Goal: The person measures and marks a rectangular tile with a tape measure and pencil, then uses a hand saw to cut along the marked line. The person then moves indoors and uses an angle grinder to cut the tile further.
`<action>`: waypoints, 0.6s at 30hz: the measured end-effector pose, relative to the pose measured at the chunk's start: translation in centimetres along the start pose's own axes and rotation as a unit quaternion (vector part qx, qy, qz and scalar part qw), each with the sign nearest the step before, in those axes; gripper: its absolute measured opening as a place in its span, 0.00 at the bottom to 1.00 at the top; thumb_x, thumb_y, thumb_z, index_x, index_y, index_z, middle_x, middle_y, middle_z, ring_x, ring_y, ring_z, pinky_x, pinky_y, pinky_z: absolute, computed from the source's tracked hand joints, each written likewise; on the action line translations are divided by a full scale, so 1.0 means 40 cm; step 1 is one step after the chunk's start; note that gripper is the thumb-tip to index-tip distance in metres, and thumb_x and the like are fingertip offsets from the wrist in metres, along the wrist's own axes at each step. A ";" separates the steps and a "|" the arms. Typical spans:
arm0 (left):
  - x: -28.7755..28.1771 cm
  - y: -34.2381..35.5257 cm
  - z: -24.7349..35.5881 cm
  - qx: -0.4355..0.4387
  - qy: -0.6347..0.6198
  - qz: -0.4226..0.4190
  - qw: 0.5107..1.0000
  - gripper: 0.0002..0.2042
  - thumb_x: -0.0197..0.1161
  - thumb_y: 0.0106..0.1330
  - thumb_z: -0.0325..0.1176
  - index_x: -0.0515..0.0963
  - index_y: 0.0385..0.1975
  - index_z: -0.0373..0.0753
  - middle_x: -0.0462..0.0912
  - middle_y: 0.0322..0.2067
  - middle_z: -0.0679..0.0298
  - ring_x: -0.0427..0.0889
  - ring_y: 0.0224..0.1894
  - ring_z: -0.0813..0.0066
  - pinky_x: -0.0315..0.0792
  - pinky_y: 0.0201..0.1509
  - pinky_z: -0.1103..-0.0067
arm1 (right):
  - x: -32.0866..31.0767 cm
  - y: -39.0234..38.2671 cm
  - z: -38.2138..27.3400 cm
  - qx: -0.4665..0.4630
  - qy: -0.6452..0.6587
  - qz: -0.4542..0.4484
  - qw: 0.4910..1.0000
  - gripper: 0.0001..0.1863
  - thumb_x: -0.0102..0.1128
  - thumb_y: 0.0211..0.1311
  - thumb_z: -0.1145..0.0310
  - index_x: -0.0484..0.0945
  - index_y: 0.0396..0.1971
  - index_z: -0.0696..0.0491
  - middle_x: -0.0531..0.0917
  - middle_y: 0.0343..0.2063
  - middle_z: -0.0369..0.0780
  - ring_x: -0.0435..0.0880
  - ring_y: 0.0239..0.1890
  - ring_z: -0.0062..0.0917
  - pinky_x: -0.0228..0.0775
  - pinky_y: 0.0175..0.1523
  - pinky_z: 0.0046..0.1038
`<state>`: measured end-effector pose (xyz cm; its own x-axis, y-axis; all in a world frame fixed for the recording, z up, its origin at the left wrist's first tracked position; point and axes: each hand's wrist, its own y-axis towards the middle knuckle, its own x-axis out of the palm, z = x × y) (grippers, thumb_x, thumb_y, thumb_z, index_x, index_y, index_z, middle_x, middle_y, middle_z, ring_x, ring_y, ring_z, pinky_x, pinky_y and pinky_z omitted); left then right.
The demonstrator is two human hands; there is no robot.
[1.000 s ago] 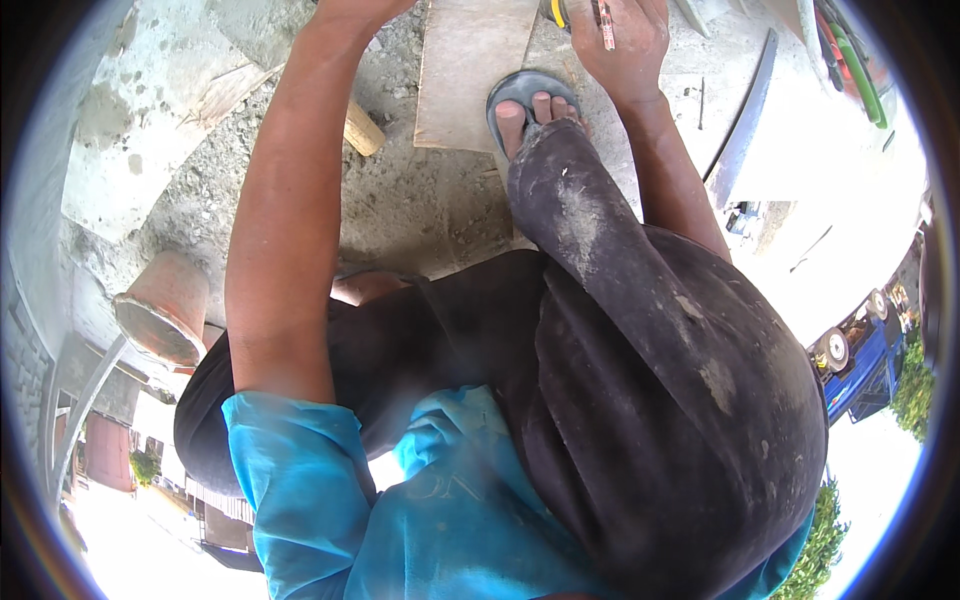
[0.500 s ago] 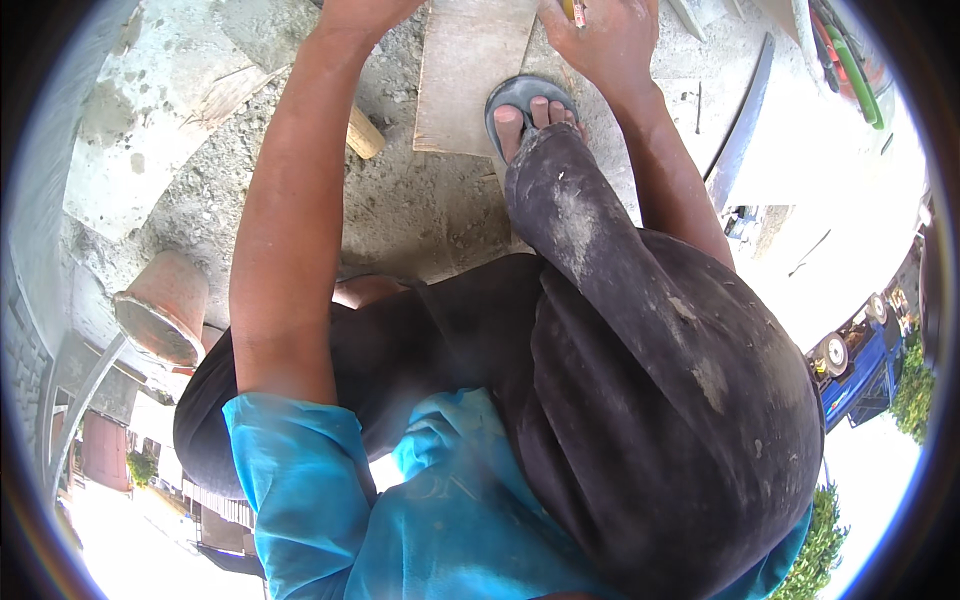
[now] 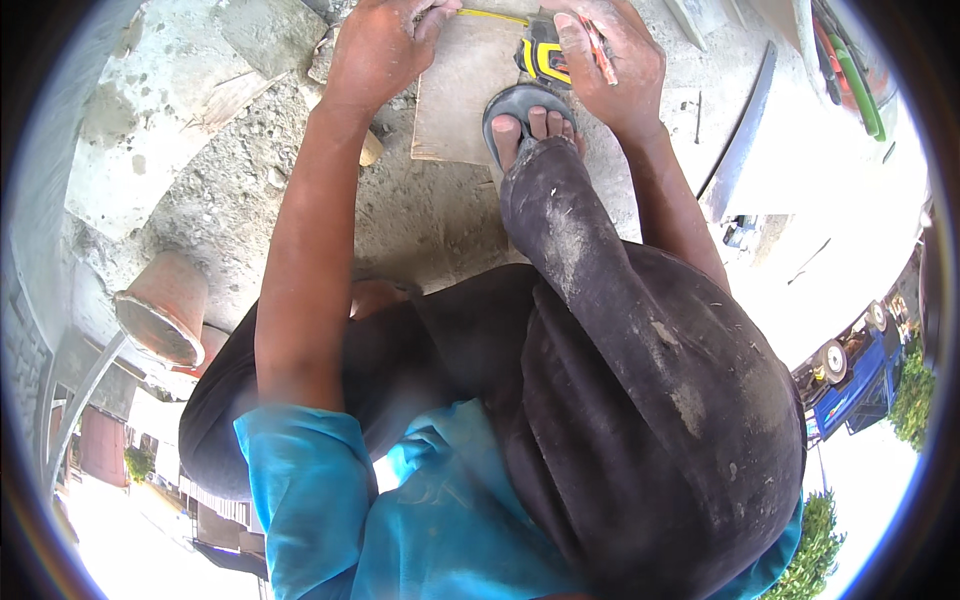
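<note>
My left hand (image 3: 385, 55) is closed at the top centre, pinching the end of a yellow tape blade (image 3: 492, 16). The blade runs across a thin rectangular board (image 3: 455, 125) to a black and yellow tape measure (image 3: 540, 58) at my right hand (image 3: 625, 75). That hand is closed on the tape measure and also has a pencil-like stick (image 3: 602, 52) between its fingers. My sandalled foot (image 3: 535, 125) rests on the board's right edge, just below the tape measure. A short wooden piece (image 3: 370, 148) lies partly hidden behind my left forearm.
A worn bucket (image 3: 160, 305) sits at left, near flat slabs (image 3: 130, 150) and rubble (image 3: 220, 190). At right lie a long saw-like blade (image 3: 740, 130), green and red tools (image 3: 855, 85) and metal strips (image 3: 685, 22). A blue wheeled vehicle (image 3: 850, 390) stands at far right.
My left hand has moved right and down in view, over the board's top. The tape measure's body and yellow blade have come into clearer view. My right hand sits slightly lower.
</note>
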<state>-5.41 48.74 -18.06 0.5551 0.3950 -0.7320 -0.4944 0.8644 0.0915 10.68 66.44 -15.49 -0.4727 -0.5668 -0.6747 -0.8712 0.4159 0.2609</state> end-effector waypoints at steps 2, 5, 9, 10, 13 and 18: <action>0.021 -0.007 0.008 0.008 0.003 0.034 0.999 0.06 0.66 0.63 0.28 0.82 0.38 0.40 0.80 0.42 0.57 0.81 0.46 0.54 0.75 0.49 0.66 | 0.012 0.010 0.004 0.084 0.136 0.026 0.987 0.13 0.56 0.66 0.73 0.84 0.47 0.59 0.86 0.35 0.46 0.86 0.34 0.30 0.76 0.38 0.28; 0.054 -0.029 0.029 0.029 0.002 0.095 0.995 0.04 0.63 0.67 0.32 0.81 0.36 0.40 0.82 0.39 0.58 0.82 0.43 0.57 0.76 0.47 0.68 | 0.051 0.052 0.073 -0.011 0.162 0.004 0.987 0.15 0.55 0.67 0.73 0.83 0.50 0.60 0.85 0.34 0.45 0.84 0.33 0.26 0.75 0.39 0.25; 0.117 -0.085 0.008 0.064 -0.004 0.137 0.988 0.12 0.70 0.59 0.26 0.80 0.42 0.41 0.82 0.43 0.61 0.81 0.46 0.60 0.77 0.49 0.70 | 0.102 0.091 0.059 -0.010 0.254 0.029 0.967 0.12 0.56 0.65 0.75 0.83 0.44 0.60 0.84 0.30 0.42 0.82 0.28 0.24 0.74 0.34 0.25; 0.123 -0.080 0.035 0.059 -0.023 0.169 0.984 0.09 0.68 0.59 0.21 0.82 0.36 0.44 0.85 0.38 0.66 0.84 0.41 0.65 0.80 0.42 0.74 | 0.100 0.093 0.057 -0.013 0.220 0.022 0.975 0.10 0.58 0.63 0.75 0.83 0.42 0.59 0.84 0.29 0.42 0.82 0.28 0.23 0.74 0.34 0.25; 0.152 -0.110 0.057 0.075 -0.060 0.112 0.989 0.09 0.70 0.58 0.23 0.81 0.36 0.42 0.84 0.38 0.65 0.84 0.42 0.66 0.80 0.44 0.74 | 0.102 0.095 0.064 -0.032 0.157 0.015 0.987 0.06 0.63 0.59 0.75 0.82 0.36 0.57 0.83 0.27 0.40 0.81 0.26 0.22 0.73 0.32 0.24; 0.176 -0.124 0.071 0.058 -0.073 0.119 0.988 0.10 0.71 0.56 0.22 0.78 0.35 0.41 0.84 0.37 0.65 0.85 0.39 0.65 0.81 0.41 0.74 | 0.117 0.099 0.056 -0.052 0.107 0.019 0.993 0.03 0.65 0.57 0.75 0.81 0.31 0.55 0.81 0.21 0.40 0.81 0.20 0.25 0.71 0.27 0.27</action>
<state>2.84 48.13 -21.75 0.5266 0.6256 -0.5756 -0.5475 0.7676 0.3332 5.30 67.00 -19.16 -0.5128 -0.6953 -0.5035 -0.8560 0.3698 0.3611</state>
